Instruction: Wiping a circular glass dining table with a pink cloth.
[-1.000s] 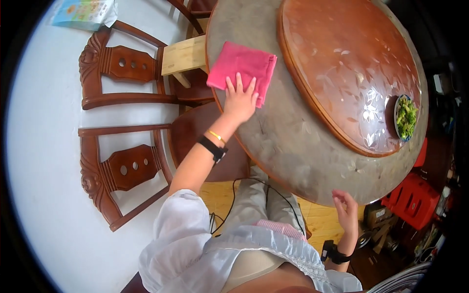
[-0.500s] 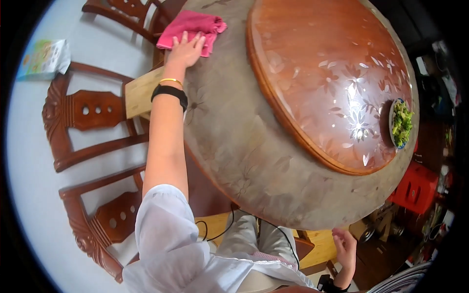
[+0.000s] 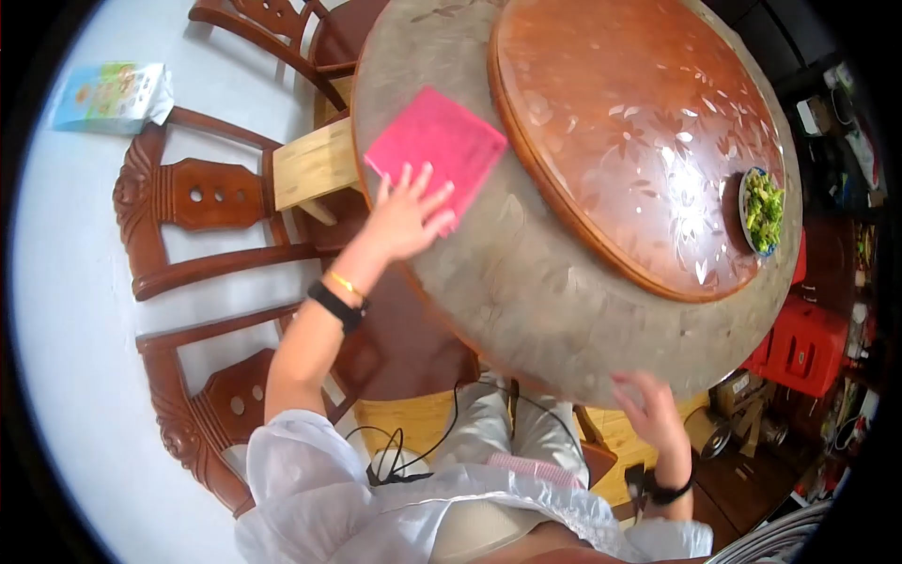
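A folded pink cloth (image 3: 442,141) lies on the grey patterned tabletop (image 3: 526,320), left of the raised brown turntable. My left hand (image 3: 409,218) rests on the cloth's near edge, fingers spread over it rather than wrapped round it. Lower right, my right hand (image 3: 653,411) hovers by the table's near rim, somewhat blurred, with its fingers apart and nothing seen in it. Both wrists wear black bands, and a gold bracelet circles the left one.
The round wooden turntable (image 3: 648,103) bears a dish of green vegetables (image 3: 763,211) at its right. Carved wooden chairs (image 3: 211,195) and a pale wooden stool (image 3: 315,164) stand left. A red plastic container (image 3: 806,348) is at right. Black cables (image 3: 456,414) hang near my legs.
My left hand has come nearer along the table with the pink cloth, which now lies flatter and squarer. My right hand has risen toward the table's rim. The view has shifted slightly.
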The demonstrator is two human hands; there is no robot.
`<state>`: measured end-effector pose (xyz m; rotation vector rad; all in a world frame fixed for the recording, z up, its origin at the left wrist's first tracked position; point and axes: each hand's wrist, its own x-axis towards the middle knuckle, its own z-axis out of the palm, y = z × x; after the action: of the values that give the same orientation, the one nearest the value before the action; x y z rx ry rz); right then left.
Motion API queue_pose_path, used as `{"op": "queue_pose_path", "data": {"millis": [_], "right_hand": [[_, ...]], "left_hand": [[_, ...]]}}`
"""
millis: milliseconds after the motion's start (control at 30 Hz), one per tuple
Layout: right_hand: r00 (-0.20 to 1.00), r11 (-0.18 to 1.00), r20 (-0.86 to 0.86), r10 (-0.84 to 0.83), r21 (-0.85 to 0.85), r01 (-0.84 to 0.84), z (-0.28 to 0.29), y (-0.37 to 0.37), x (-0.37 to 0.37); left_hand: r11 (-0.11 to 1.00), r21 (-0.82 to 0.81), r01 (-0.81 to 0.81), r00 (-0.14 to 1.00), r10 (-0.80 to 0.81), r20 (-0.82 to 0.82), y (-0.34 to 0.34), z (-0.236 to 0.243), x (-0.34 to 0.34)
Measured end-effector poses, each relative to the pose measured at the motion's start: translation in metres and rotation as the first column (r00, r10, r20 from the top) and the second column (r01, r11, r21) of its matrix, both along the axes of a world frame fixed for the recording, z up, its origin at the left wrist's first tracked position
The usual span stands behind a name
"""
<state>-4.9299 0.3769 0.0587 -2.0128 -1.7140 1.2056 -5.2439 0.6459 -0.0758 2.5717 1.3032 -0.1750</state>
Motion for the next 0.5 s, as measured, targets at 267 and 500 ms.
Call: {"op": "queue_pose_path", "data": {"millis": [267, 500], "right_hand": [[0.927, 0.829, 0.019, 0.374, 0.440, -0.344, -0.033, 0.122, -0.111], [0.737, 0.813, 0.589, 0.330, 0.219, -0.539, -0.139, 0.162, -0.176]], "left_hand": [[0.995, -0.102, 0.021, 0.988, -0.005, 0.154, -0.140, 0.029, -0.010], [0.838, -0.202, -0.507, 0.608, 0.514, 0.605, -0.209, 0.060, -0.092]]}}
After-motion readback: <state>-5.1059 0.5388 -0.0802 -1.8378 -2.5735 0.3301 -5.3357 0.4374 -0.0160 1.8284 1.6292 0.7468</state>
